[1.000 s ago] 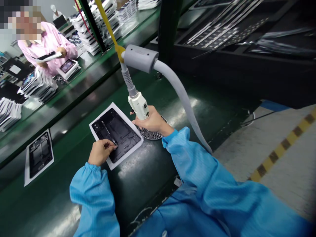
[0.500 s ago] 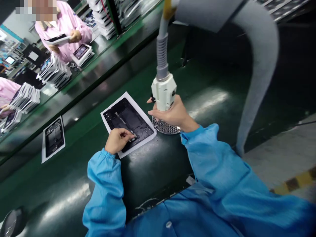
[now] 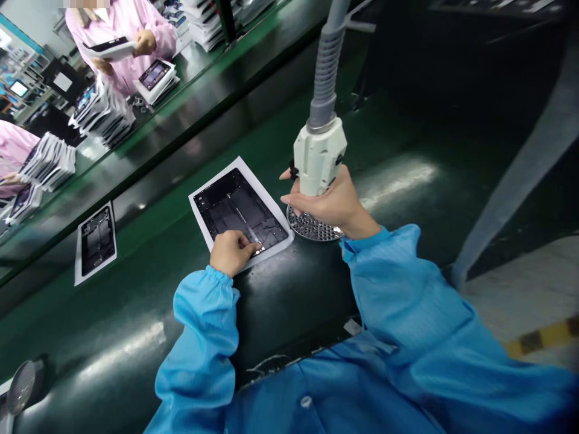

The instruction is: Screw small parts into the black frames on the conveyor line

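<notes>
My left hand (image 3: 231, 252) rests at the near edge of an open black tablet housing (image 3: 257, 211), which lies on a white sheet (image 3: 194, 210). Its thumb and fingers pinch together over a small shiny spot; what they hold is hidden. My right hand (image 3: 337, 205) wraps around the lower body of a white tool that looks like an electric screwdriver (image 3: 320, 154), upright, with a ribbed grey sleeve above and a black lever at its side. The tool's tip does not show. Partly under this hand lies a round perforated metal plate (image 3: 316, 232), beside the tablet's right corner.
A second open tablet housing (image 3: 97, 238) lies farther left on the green bench (image 3: 140, 301). Another round plate (image 3: 22, 386) is at the lower left. Across the bench, a person in pink (image 3: 124, 36) holds a tablet near white stacks (image 3: 102, 114). A grey hanging tube (image 3: 520, 163) is at right.
The camera view has shifted, and the grey tube sits farther right. My left hand still pinches at the tablet's near edge. My right hand keeps its hold on the tool above the plate.
</notes>
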Motion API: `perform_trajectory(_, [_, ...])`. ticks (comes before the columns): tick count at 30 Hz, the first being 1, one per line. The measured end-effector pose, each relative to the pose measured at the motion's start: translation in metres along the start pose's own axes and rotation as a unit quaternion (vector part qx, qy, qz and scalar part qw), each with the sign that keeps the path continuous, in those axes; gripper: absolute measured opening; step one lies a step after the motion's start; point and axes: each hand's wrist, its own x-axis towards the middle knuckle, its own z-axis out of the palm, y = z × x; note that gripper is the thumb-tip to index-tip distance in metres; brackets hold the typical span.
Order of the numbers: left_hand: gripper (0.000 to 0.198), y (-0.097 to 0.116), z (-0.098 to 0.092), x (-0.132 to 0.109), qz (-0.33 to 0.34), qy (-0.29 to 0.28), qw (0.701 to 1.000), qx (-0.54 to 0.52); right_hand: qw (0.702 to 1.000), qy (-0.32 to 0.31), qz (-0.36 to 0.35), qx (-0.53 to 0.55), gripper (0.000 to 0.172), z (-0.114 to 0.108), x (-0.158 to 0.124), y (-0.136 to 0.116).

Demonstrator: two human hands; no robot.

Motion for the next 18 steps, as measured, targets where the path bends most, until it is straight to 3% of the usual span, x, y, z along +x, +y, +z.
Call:
perform_trajectory(9, [0.041, -0.007, 0.001, 0.002, -0.076, -0.020, 0.996, -0.051, 0.998, 0.039, -0.028, 0.028, 0.024, 0.007, -0.007, -0.015])
perform_trajectory(14, [0.038, -0.010, -0.001, 0.008, -0.086, -0.109, 0.979, -0.150, 0.998, 0.029, -0.015, 0.050, 0.018, 0.036, -0.022, -0.023])
perform_trajectory(18, [0.031, -0.012, -0.002, 0.009, -0.083, -0.122, 0.976, -0.162, 0.998, -0.007, 0.002, 0.070, 0.017, 0.064, -0.034, -0.018])
